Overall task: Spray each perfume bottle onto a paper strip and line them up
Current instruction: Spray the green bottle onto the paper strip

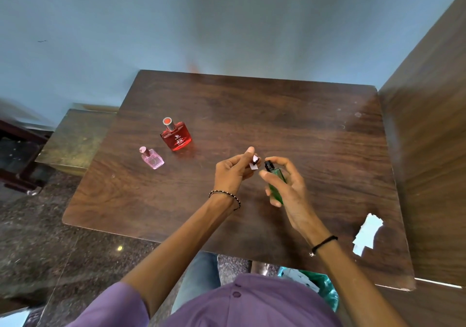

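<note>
My right hand grips a slim green perfume bottle with a black spray nozzle, index finger arched over the top, nozzle facing left. My left hand pinches a small white paper strip and a small dark cap just in front of the nozzle. Both hands hover above the middle of the dark wooden table. A red perfume bottle with a silver and red cap stands to the left. A small pink bottle stands in front of it, further left.
A pile of white paper strips lies near the table's right front corner. A wooden panel rises along the right side. A low bench sits left of the table. A green bag lies under the front edge.
</note>
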`<state>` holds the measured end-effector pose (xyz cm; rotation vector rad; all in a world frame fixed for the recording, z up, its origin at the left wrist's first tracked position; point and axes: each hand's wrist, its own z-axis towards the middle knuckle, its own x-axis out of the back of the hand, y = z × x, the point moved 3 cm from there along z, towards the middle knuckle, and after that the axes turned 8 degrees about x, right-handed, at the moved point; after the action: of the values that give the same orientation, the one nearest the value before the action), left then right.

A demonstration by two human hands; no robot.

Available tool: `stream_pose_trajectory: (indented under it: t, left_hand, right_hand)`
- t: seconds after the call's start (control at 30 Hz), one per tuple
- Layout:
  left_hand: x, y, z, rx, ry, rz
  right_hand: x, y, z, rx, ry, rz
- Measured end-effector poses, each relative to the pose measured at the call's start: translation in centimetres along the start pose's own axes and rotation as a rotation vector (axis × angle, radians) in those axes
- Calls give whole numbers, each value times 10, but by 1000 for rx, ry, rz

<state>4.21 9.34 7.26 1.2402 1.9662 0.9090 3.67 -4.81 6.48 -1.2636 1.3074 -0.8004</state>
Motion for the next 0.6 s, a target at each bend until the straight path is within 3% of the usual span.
stream_pose_trajectory:
  t: [0.23,0.6]
  left_hand:
    - [-10,1,-8,-25,-36,-22]
    - [-5,0,-4,29,-56,-6]
  right_hand:
    - [-4,1,5,-1,117,66]
    - [5,4,6,-19,141,30]
